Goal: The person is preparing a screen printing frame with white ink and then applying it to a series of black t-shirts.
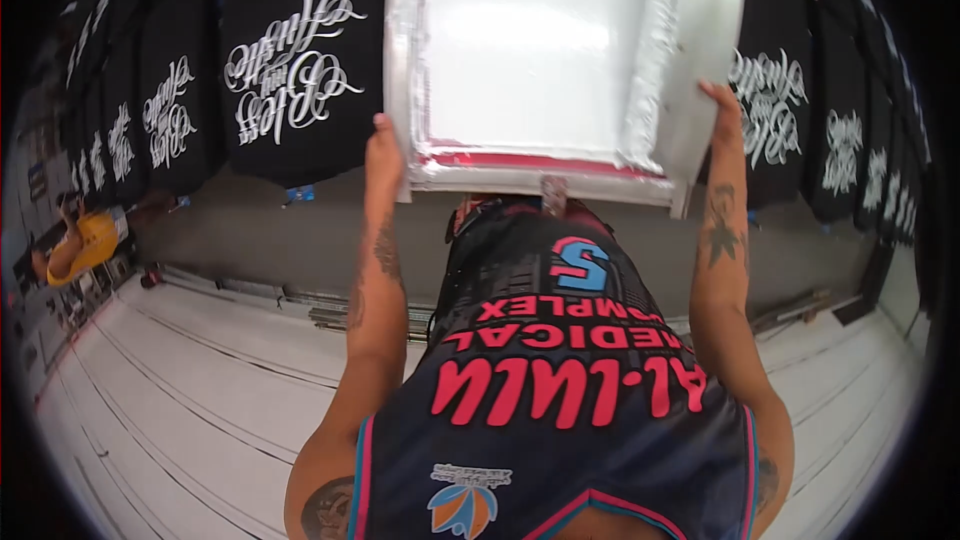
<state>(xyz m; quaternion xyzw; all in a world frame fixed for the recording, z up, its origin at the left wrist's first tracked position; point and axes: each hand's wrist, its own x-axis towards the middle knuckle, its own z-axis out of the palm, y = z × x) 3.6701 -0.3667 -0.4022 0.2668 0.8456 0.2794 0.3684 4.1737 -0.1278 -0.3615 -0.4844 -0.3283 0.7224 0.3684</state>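
A screen printing frame (400, 60) with pale metal sides is in front of me, at the top middle of the view. White ink covers much of its mesh and is smeared thickly along the inner right side. A red-pink strip runs along the inner near edge. My left hand (384, 158) is closed on the frame's left side, thumb up along the edge. On the opposite side my right hand (724, 112) grips the right edge, its thumb on top. Most fingers of both hands are hidden behind the frame. Whether it rests on anything beneath is hidden.
Black shirts lie in a row, with white script lettering, left (300, 60) and right (770, 105) of the frame. A person in a yellow top (88, 248) is at the far left. Long thin bars (370, 320) lie low behind my body.
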